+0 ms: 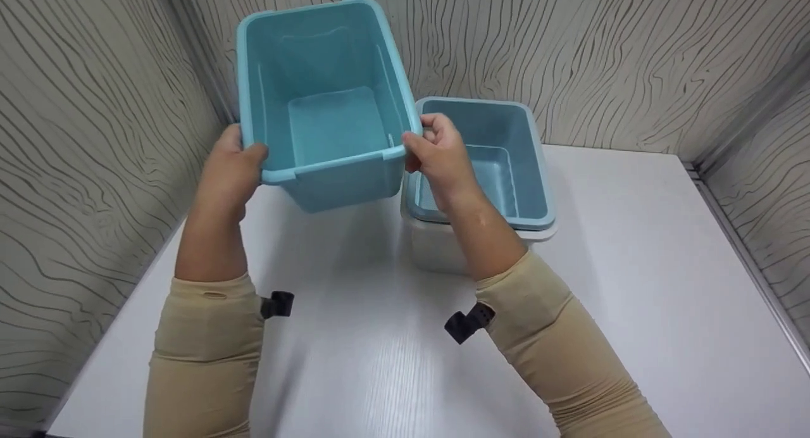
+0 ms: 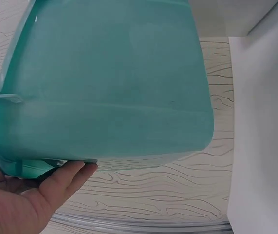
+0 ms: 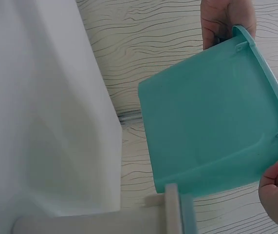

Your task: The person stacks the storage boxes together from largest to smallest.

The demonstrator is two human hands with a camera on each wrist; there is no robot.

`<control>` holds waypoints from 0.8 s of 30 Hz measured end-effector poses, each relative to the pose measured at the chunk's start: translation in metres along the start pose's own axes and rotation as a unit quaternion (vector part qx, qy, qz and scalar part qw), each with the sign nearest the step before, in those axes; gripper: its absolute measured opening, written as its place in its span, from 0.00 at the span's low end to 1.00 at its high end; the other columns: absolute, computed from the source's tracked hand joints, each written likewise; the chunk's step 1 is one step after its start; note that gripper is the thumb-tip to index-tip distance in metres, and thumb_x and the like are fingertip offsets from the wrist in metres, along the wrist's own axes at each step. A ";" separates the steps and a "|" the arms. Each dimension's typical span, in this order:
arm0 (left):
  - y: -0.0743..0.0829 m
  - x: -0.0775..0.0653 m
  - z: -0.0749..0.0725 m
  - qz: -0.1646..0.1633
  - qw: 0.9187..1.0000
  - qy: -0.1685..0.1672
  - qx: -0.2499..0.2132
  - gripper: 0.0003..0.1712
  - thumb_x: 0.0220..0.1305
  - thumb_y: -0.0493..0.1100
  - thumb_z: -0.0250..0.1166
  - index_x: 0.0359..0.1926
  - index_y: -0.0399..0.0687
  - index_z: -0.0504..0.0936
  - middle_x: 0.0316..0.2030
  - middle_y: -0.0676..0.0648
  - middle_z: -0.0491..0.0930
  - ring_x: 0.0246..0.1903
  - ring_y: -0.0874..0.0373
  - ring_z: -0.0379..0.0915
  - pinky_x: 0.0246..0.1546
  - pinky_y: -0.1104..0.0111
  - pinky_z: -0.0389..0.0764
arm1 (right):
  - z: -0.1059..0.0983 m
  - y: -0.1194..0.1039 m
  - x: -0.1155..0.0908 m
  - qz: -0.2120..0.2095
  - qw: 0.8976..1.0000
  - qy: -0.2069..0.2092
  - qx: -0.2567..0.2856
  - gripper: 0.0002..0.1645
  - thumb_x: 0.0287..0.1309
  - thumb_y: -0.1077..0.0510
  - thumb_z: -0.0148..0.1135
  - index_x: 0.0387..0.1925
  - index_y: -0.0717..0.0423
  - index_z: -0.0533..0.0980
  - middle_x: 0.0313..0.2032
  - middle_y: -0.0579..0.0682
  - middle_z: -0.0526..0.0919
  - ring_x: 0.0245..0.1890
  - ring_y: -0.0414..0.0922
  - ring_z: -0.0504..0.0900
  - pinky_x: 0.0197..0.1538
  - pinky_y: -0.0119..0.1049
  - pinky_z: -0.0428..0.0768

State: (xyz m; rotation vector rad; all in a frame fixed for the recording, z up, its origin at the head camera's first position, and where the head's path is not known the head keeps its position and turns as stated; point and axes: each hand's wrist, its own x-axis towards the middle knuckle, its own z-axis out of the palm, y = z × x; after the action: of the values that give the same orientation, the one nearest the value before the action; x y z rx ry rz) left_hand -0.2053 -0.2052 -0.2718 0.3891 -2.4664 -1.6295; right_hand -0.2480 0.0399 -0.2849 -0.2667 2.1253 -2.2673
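Observation:
A teal plastic storage bin (image 1: pixel 335 125) hangs in the air above the table, its open top tilted toward the head camera. At its left front corner my left hand (image 1: pixel 231 172) grips the rim, thumb over the edge; in the left wrist view the fingers (image 2: pixel 63 183) lie along the bin's outer side. The right hand (image 1: pixel 443 153) pinches the rim at the right front corner. Both wrist views show the bin's smooth outer wall (image 3: pixel 202 117). Behind the right hand stands a blue-grey bin (image 1: pixel 528 166), nested inside a white bin (image 1: pixel 436 248).
The nested bins stand on a white table (image 1: pixel 633 267) near the back wall (image 1: pixel 601 58). Wood-grain patterned panels enclose the left, back and right sides. Metal trim (image 1: pixel 747 254) runs along the right edge.

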 end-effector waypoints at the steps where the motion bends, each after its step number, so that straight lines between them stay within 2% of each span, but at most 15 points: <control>1: 0.003 0.000 0.001 0.003 1.000 0.000 0.000 0.29 0.65 0.40 0.43 0.68 0.44 0.53 0.62 0.41 0.63 0.60 0.46 0.62 0.56 0.53 0.67 | -0.001 -0.002 0.000 -0.004 1.000 0.005 -0.005 0.17 0.60 0.60 0.54 0.50 0.58 0.65 0.35 0.56 0.76 0.29 0.47 0.73 0.38 0.35 0.74; 3: 0.008 -0.001 0.001 0.010 1.000 0.002 -0.001 0.29 0.66 0.41 0.43 0.68 0.45 0.53 0.62 0.42 0.63 0.60 0.47 0.62 0.56 0.54 0.67 | -0.003 -0.005 0.001 -0.014 1.000 0.016 -0.022 0.16 0.60 0.60 0.53 0.49 0.58 0.65 0.36 0.54 0.75 0.31 0.46 0.73 0.39 0.35 0.74; 7: 0.019 -0.002 0.002 0.020 1.000 -0.001 -0.006 0.30 0.66 0.40 0.43 0.68 0.47 0.52 0.63 0.43 0.62 0.61 0.48 0.61 0.57 0.55 0.67 | -0.006 -0.008 0.003 -0.043 0.998 0.026 -0.041 0.17 0.59 0.59 0.53 0.50 0.58 0.66 0.43 0.53 0.73 0.42 0.45 0.72 0.46 0.38 0.74; 12: 0.032 -0.006 0.004 0.036 0.999 -0.012 -0.010 0.30 0.65 0.39 0.43 0.69 0.48 0.51 0.63 0.44 0.62 0.60 0.50 0.62 0.57 0.56 0.66 | -0.009 -0.012 0.002 -0.046 0.998 0.015 -0.032 0.28 0.58 0.58 0.54 0.60 0.56 0.60 0.55 0.53 0.68 0.52 0.45 0.70 0.53 0.40 0.72; 15: 0.040 -0.009 0.005 0.048 0.999 -0.014 -0.010 0.30 0.65 0.39 0.43 0.68 0.47 0.52 0.62 0.44 0.62 0.59 0.51 0.63 0.57 0.57 0.67 | -0.011 -0.017 0.001 -0.043 0.999 0.013 -0.017 0.32 0.59 0.59 0.52 0.64 0.54 0.56 0.58 0.53 0.66 0.55 0.46 0.69 0.55 0.41 0.71; 20: 0.051 -0.012 0.007 0.048 0.999 -0.018 -0.010 0.30 0.65 0.40 0.43 0.68 0.47 0.53 0.62 0.45 0.62 0.59 0.52 0.63 0.57 0.57 0.67 | -0.016 -0.029 -0.001 -0.061 0.998 0.013 0.017 0.32 0.57 0.66 0.46 0.65 0.56 0.55 0.60 0.54 0.64 0.59 0.50 0.66 0.59 0.45 0.67; 24: 0.055 -0.013 0.012 0.054 0.998 -0.019 -0.016 0.29 0.65 0.40 0.44 0.68 0.48 0.54 0.62 0.45 0.63 0.59 0.52 0.64 0.56 0.58 0.68 | -0.023 -0.038 -0.003 -0.062 0.998 0.011 0.011 0.33 0.56 0.68 0.44 0.65 0.55 0.55 0.60 0.54 0.63 0.60 0.50 0.65 0.60 0.46 0.66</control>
State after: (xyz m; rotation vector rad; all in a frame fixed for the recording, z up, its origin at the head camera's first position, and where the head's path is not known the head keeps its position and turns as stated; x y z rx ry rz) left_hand -0.2036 -0.1705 -0.2257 0.2199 -2.4382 -1.6454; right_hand -0.2441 0.0656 -0.2491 -0.3841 2.1509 -2.3680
